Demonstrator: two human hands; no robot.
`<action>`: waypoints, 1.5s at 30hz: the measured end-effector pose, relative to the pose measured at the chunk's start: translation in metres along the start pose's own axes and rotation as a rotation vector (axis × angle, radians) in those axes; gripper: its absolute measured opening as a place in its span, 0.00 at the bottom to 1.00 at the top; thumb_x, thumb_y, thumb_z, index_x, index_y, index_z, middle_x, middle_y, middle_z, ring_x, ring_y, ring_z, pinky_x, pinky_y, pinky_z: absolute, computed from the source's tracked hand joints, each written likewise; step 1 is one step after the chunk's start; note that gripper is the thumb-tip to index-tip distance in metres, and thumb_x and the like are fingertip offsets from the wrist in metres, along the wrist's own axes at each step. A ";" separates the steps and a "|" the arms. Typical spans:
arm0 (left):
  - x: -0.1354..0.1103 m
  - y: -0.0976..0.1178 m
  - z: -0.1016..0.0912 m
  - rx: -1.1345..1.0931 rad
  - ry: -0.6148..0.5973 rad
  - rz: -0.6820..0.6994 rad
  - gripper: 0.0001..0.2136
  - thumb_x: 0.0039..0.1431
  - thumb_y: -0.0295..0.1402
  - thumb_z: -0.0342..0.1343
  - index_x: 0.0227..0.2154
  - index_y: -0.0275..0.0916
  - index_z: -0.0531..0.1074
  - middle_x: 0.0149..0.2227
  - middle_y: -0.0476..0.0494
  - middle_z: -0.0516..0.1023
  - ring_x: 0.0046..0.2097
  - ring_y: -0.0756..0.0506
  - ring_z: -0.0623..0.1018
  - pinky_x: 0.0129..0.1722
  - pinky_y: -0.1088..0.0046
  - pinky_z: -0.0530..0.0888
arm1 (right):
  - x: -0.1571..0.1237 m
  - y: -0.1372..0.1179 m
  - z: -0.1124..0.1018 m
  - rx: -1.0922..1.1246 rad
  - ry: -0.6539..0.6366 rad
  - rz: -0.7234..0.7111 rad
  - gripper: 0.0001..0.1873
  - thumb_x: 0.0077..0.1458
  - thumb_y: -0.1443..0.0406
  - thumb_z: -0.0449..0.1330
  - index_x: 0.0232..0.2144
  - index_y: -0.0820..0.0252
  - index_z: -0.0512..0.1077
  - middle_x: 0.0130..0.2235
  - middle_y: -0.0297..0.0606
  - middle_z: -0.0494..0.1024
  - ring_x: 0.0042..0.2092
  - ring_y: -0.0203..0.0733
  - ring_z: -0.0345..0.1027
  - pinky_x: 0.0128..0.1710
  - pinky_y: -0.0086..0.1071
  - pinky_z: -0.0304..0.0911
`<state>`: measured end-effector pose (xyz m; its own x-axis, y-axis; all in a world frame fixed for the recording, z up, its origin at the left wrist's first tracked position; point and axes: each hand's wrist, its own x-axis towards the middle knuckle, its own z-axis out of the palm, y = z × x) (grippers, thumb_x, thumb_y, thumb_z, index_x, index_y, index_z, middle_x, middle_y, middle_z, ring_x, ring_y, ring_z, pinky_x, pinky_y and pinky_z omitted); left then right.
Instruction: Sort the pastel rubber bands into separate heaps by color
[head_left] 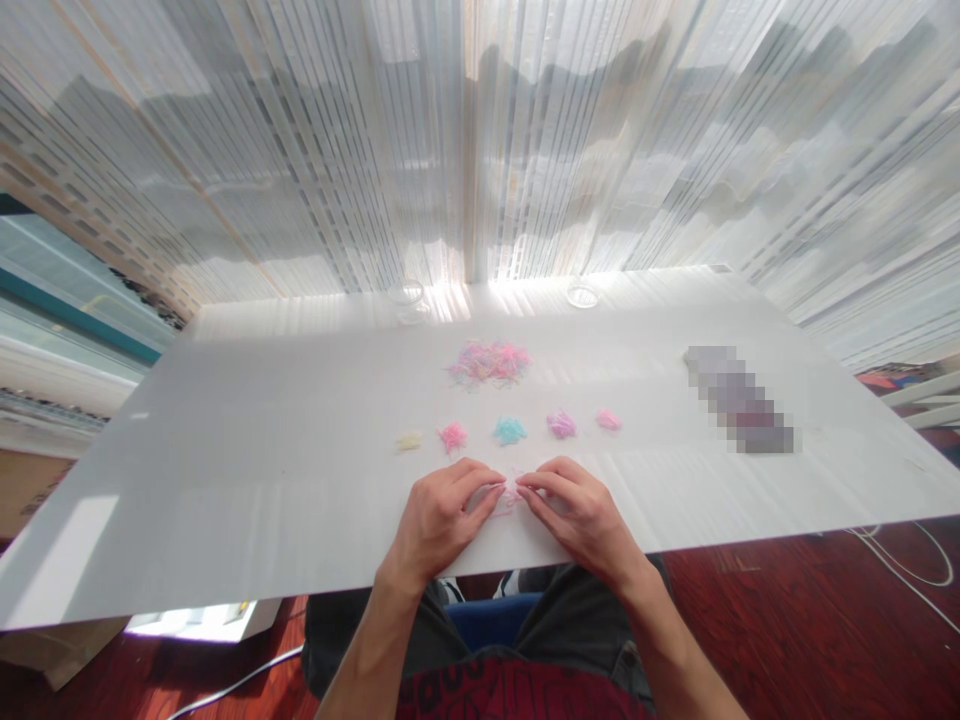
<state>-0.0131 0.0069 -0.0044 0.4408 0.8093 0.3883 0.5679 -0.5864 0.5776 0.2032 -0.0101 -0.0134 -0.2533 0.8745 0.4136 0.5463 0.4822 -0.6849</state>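
My left hand [442, 512] and my right hand [581, 510] face each other close together near the front edge of the white table [285, 470]. Thumb and fingers are pinched on both; what the fingertips hold is too small to make out. A few thin pink strands [504, 508] lie on the table between and just below the fingertips. Beyond my hands runs a row of small heaps of strands: pale yellow [409, 440], bright pink [453, 437], light blue [510, 431], purple [561, 425] and light pink [608, 420]. Behind them sits a larger mixed-colour heap [491, 362].
Two clear round containers, one at the back left [411, 302] and a flatter one [583, 295], stand by the striped curtain [465, 140]. A blurred-out object [739, 400] lies at the right. White cables [900, 565] trail on the red-brown floor.
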 end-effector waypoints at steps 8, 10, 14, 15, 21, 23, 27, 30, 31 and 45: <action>-0.001 -0.001 0.003 -0.045 0.052 0.058 0.07 0.68 0.31 0.59 0.46 0.41 0.77 0.43 0.45 0.83 0.42 0.48 0.83 0.38 0.77 0.79 | 0.001 0.000 0.002 -0.007 -0.016 -0.022 0.09 0.68 0.66 0.58 0.44 0.55 0.79 0.36 0.39 0.77 0.37 0.41 0.73 0.39 0.34 0.72; -0.001 -0.002 0.004 -0.073 0.066 0.082 0.06 0.68 0.30 0.59 0.45 0.42 0.78 0.43 0.45 0.83 0.43 0.48 0.83 0.39 0.77 0.79 | 0.001 0.001 0.003 0.001 -0.021 -0.031 0.09 0.68 0.66 0.58 0.44 0.55 0.79 0.36 0.39 0.77 0.38 0.41 0.73 0.39 0.34 0.72; -0.003 -0.004 0.005 -0.066 0.066 0.077 0.06 0.68 0.29 0.59 0.45 0.41 0.78 0.43 0.44 0.83 0.40 0.49 0.82 0.36 0.77 0.78 | 0.001 0.001 0.004 0.022 -0.009 -0.048 0.08 0.68 0.66 0.59 0.44 0.54 0.79 0.36 0.38 0.76 0.37 0.40 0.73 0.38 0.33 0.71; -0.003 -0.005 0.005 -0.062 0.063 0.073 0.06 0.68 0.29 0.59 0.45 0.41 0.78 0.43 0.45 0.82 0.39 0.49 0.82 0.35 0.78 0.78 | 0.001 0.001 0.004 0.025 -0.007 -0.050 0.08 0.68 0.66 0.59 0.44 0.55 0.79 0.36 0.38 0.76 0.37 0.40 0.73 0.38 0.33 0.71; -0.002 -0.003 0.003 -0.079 0.054 0.070 0.05 0.69 0.29 0.57 0.43 0.41 0.77 0.42 0.45 0.83 0.38 0.49 0.82 0.37 0.77 0.78 | 0.000 0.001 0.003 0.018 -0.021 -0.036 0.08 0.68 0.66 0.59 0.43 0.56 0.79 0.36 0.38 0.76 0.37 0.41 0.72 0.38 0.33 0.70; -0.002 -0.002 0.003 -0.079 0.044 0.048 0.05 0.69 0.29 0.57 0.43 0.41 0.77 0.40 0.46 0.84 0.37 0.49 0.82 0.38 0.76 0.78 | 0.000 0.001 0.002 0.015 -0.024 -0.026 0.08 0.68 0.66 0.59 0.43 0.56 0.79 0.36 0.38 0.77 0.37 0.41 0.73 0.38 0.34 0.70; -0.003 -0.002 0.003 -0.072 0.036 0.020 0.05 0.69 0.29 0.57 0.43 0.41 0.77 0.38 0.48 0.84 0.36 0.50 0.82 0.39 0.75 0.78 | 0.000 0.001 0.002 0.013 -0.031 -0.017 0.08 0.68 0.66 0.58 0.42 0.56 0.78 0.36 0.39 0.77 0.37 0.41 0.73 0.38 0.33 0.70; -0.004 -0.002 0.003 -0.060 0.039 0.014 0.06 0.68 0.30 0.59 0.46 0.41 0.76 0.39 0.47 0.84 0.36 0.49 0.82 0.38 0.75 0.78 | 0.000 0.001 0.002 0.008 -0.030 -0.017 0.08 0.69 0.66 0.57 0.42 0.56 0.78 0.36 0.39 0.77 0.37 0.40 0.73 0.38 0.33 0.70; -0.004 -0.002 0.003 -0.056 0.037 0.014 0.07 0.67 0.30 0.59 0.47 0.41 0.76 0.40 0.47 0.84 0.37 0.49 0.82 0.38 0.75 0.78 | 0.000 0.001 0.002 0.006 -0.030 -0.018 0.09 0.69 0.66 0.57 0.42 0.56 0.78 0.36 0.39 0.77 0.37 0.40 0.73 0.38 0.33 0.71; -0.002 -0.003 0.004 -0.084 0.035 0.069 0.06 0.68 0.28 0.58 0.44 0.40 0.78 0.40 0.45 0.84 0.38 0.49 0.82 0.36 0.76 0.77 | 0.002 0.000 0.001 -0.001 -0.046 -0.013 0.09 0.69 0.65 0.57 0.41 0.57 0.78 0.35 0.39 0.77 0.37 0.41 0.73 0.39 0.34 0.71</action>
<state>-0.0131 0.0069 -0.0098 0.4510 0.7688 0.4535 0.4759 -0.6369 0.6065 0.2014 -0.0083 -0.0131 -0.2970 0.8695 0.3946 0.5433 0.4937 -0.6790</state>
